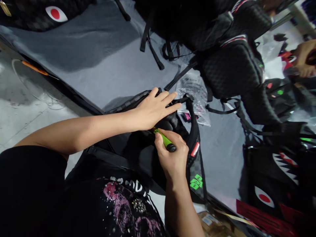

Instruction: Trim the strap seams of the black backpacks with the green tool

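Head view: the right hand [174, 152] is gripping a green tool [165, 140]; at eleven o'clock from it, the left hand [155, 110], fingers spread wide, is resting on a black bag [142, 144] that is lying mid-view.

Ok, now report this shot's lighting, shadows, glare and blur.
Head view: a broad shadow darkens the grey tabletop toward the upper left; the clear plastic bag shows bright glints; the black bag under the left hand loses detail in darkness; the far upper right looks soft.
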Demonstrator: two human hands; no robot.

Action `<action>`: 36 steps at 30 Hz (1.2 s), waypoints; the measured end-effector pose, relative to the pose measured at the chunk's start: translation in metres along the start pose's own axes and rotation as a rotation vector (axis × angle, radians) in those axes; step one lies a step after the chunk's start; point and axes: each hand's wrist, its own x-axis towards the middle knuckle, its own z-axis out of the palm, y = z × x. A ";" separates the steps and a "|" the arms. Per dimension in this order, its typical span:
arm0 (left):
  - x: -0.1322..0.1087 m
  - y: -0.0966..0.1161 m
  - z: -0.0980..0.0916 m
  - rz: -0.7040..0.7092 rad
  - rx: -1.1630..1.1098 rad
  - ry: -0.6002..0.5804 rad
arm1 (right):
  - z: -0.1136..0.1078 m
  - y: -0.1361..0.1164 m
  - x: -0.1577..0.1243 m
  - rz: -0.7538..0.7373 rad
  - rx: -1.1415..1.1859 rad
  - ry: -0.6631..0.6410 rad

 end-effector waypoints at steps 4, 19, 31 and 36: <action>-0.001 0.000 -0.003 0.003 0.001 -0.021 | -0.002 0.002 0.000 -0.011 -0.018 0.026; -0.003 0.000 -0.006 0.011 -0.014 -0.032 | -0.001 0.003 0.002 -0.008 0.028 0.012; -0.004 0.000 -0.007 0.009 -0.001 -0.039 | -0.003 0.005 0.002 -0.015 0.026 -0.001; -0.002 0.000 -0.004 0.010 -0.009 -0.016 | -0.004 0.004 0.004 0.030 0.036 -0.034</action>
